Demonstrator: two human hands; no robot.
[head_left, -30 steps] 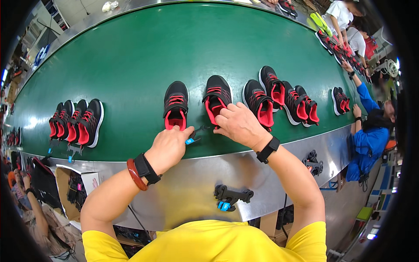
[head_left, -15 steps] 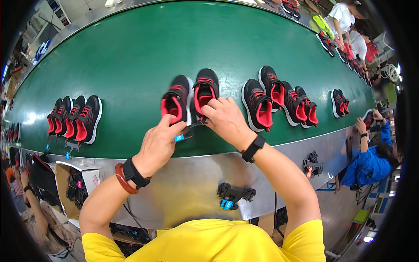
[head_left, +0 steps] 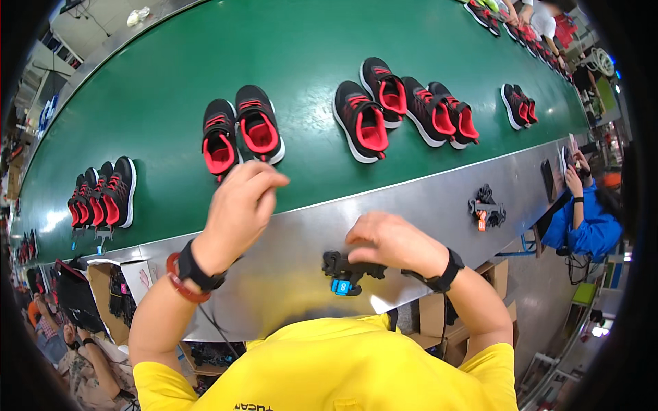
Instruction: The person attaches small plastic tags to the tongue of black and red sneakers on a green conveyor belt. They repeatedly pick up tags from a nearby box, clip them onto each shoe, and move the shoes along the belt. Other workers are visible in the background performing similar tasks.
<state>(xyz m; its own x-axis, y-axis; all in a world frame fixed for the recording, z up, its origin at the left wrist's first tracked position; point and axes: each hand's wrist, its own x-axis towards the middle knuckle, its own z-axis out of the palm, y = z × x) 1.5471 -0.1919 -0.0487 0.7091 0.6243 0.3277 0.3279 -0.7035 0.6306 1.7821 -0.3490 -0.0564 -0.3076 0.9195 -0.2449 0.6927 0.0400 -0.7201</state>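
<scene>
A pair of black sneakers with red laces and red lining [head_left: 257,123] stands on the green belt, toes away from me. Just short of their heels is my left hand [head_left: 240,209], fingers bent, the thumb apart from them, with nothing visible in it. My right hand [head_left: 397,243] reaches over the metal ledge, its fingers spread above a small pile of black plastic shoe hangers [head_left: 343,267] with a blue size tag. Its fingertips are at the pile's upper edge; whether they touch it I cannot tell. Any hanger at the pair's heels is hidden by my left hand.
More matching sneakers stand on the green belt [head_left: 171,75], to the right [head_left: 360,130] and left [head_left: 123,188]. Farther right on the metal ledge [head_left: 425,198] lie black hangers with an orange tag [head_left: 485,209]. A co-worker in blue [head_left: 582,219] handles a shoe. An open carton [head_left: 103,294] stands lower left.
Both hands have left the hanger between them; it no longer shows. My right hand has come back to the pile on the ledge. The shoes sit farther left and higher in view.
</scene>
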